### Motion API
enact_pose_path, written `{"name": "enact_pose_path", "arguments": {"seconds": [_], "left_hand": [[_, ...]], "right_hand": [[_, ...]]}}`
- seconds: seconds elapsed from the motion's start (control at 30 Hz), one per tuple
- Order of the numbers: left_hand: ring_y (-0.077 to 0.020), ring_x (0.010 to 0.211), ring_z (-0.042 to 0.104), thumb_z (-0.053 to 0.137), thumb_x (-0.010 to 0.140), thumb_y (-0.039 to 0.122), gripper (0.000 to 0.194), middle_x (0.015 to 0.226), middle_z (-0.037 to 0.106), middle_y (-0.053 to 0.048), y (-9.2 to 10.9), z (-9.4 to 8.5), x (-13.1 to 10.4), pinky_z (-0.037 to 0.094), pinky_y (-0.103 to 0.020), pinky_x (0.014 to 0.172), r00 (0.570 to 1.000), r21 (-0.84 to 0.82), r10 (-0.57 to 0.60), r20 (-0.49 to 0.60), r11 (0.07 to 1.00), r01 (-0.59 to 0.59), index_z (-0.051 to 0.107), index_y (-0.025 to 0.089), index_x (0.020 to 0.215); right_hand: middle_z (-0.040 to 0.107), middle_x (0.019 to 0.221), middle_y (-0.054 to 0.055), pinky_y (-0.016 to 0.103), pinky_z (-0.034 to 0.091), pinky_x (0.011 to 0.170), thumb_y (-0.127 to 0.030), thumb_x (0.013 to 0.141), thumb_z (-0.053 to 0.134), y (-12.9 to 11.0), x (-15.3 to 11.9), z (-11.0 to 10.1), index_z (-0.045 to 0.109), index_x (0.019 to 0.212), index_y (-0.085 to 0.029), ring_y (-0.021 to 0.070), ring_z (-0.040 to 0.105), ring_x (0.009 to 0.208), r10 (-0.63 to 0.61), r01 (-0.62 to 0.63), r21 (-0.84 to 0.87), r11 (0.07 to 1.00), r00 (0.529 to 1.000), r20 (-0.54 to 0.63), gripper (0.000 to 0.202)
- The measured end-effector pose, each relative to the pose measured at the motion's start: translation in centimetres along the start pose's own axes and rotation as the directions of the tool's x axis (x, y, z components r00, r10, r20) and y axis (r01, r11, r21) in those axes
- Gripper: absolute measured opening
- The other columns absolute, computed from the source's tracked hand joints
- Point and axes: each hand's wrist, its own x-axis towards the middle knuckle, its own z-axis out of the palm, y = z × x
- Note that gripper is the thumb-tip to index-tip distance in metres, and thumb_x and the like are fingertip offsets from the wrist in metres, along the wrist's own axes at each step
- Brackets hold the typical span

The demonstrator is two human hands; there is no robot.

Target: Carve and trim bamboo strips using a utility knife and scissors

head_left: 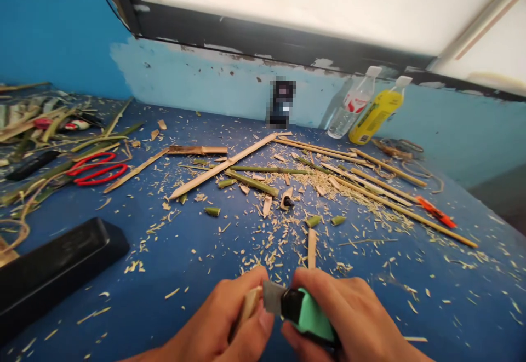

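Left hand [224,314] around wood [249,303], right hand [351,308] around knife [314,314], bottles [376,113] beyond, contents unclear

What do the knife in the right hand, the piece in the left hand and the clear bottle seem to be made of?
The knife blade looks like metal: flat, dull grey. The knife handle is probably plastic, smooth-looking, green and black. The piece seems bare wood or bamboo, pale and matte. The clear bottle is likely glossy plastic, being see-through.

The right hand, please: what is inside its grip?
The right hand grips a green-and-black cutter; its grey blade and part of its handle show. The rest of the handle is covered by the hand.
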Motion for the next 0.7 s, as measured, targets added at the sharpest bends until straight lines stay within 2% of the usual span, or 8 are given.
{"name": "enact_pose_path", "arguments": {"seconds": [0.07,0.17,0.23,0.33,0.43,0.53,0.6,0.7], "left_hand": [[-0.0146,0.061,0.039,0.045,0.096,0.06,0.035,0.069,0.044,0.004,0.7,-0.5,0.3,0.046,-0.02,0.057,0.996,-0.031,-0.012,0.083,0.999,0.015,0.054,0.026,0.092],[-0.0141,0.056,0.034,0.053,0.091,0.049,0.022,0.064,0.037,0.007,1.3,-0.6,0.6,0.041,-0.019,0.051,0.988,-0.055,-0.032,0.153,0.998,0.041,0.048,0.027,0.088],[-0.0144,0.053,0.03,0.058,0.084,0.045,0.021,0.061,0.032,0.008,1.5,-0.1,0.4,0.037,-0.02,0.047,0.995,-0.054,-0.029,0.094,0.998,0.034,0.046,0.028,0.087],[-0.0151,0.056,0.035,0.062,0.076,0.048,0.028,0.065,0.039,0.007,1.8,0.6,-0.1,0.036,-0.021,0.045,1.0,-0.025,-0.004,0.014,1.0,0.004,0.047,0.028,0.088],[-0.0149,0.056,0.039,0.062,0.082,0.055,0.03,0.063,0.045,0.006,1.9,0.8,-0.2,0.042,-0.021,0.05,1.0,0.029,-0.017,0.015,0.999,0.016,0.052,0.027,0.086],[-0.015,0.051,0.039,0.051,0.092,0.065,0.041,0.057,0.046,0.006,1.9,0.8,-0.1,0.047,-0.022,0.054,0.999,0.05,-0.003,-0.041,0.999,0.005,0.058,0.026,0.08],[-0.015,0.049,0.041,0.047,0.094,0.07,0.048,0.056,0.048,0.005,1.9,0.6,-0.1,0.047,-0.022,0.054,0.999,0.069,0.034,-0.025,0.997,-0.032,0.062,0.026,0.078],[-0.0149,0.049,0.045,0.047,0.095,0.07,0.05,0.058,0.053,0.004,2.3,0.2,-0.1,0.046,-0.022,0.052,0.997,0.144,0.078,0.025,0.986,-0.081,0.066,0.026,0.08]], "right_hand": [[0.067,0.068,-0.006,0.025,0.042,0.039,-0.035,0.107,0.036,-0.2,0.2,0.0,0.046,0.113,-0.02,0.0116,0.063,0.044,-0.032,0.031,0.014,0.999,0.997,0.072,0.019],[0.067,0.068,-0.005,0.026,0.041,0.038,-0.037,0.108,0.037,-0.5,0.2,0.0,0.048,0.111,-0.018,0.0123,0.063,0.044,-0.039,0.034,0.041,0.999,0.99,0.136,0.022],[0.068,0.069,-0.003,0.026,0.041,0.039,-0.039,0.108,0.036,-0.7,0.1,0.0,0.05,0.108,-0.018,0.013,0.064,0.046,-0.039,0.027,0.07,0.997,0.984,0.172,0.025],[0.069,0.071,-0.001,0.025,0.045,0.041,-0.043,0.109,0.031,-0.9,0.1,0.0,0.052,0.106,-0.016,0.0135,0.066,0.048,-0.043,0.025,0.09,0.996,0.978,0.203,0.034],[0.072,0.076,0.0,0.025,0.047,0.042,-0.042,0.111,0.026,-1.1,0.2,0.0,0.05,0.105,-0.017,0.0133,0.068,0.052,-0.033,0.023,0.056,0.998,0.984,0.177,0.035],[0.072,0.076,0.0,0.025,0.045,0.041,-0.039,0.111,0.025,-1.1,0.2,-0.2,0.05,0.1,-0.019,0.0123,0.068,0.051,-0.041,0.034,0.048,0.998,0.988,0.146,0.033],[0.07,0.073,-0.001,0.025,0.044,0.042,-0.043,0.11,0.027,-1.1,0.1,-0.3,0.052,0.098,-0.019,0.0115,0.066,0.05,-0.026,0.006,0.092,0.996,0.976,0.216,0.037],[0.07,0.075,-0.003,0.024,0.045,0.045,-0.052,0.108,0.031,-1.1,-0.1,-0.7,0.056,0.099,-0.02,0.0106,0.066,0.054,0.027,-0.106,0.193,0.976,0.928,0.371,0.042]]}}
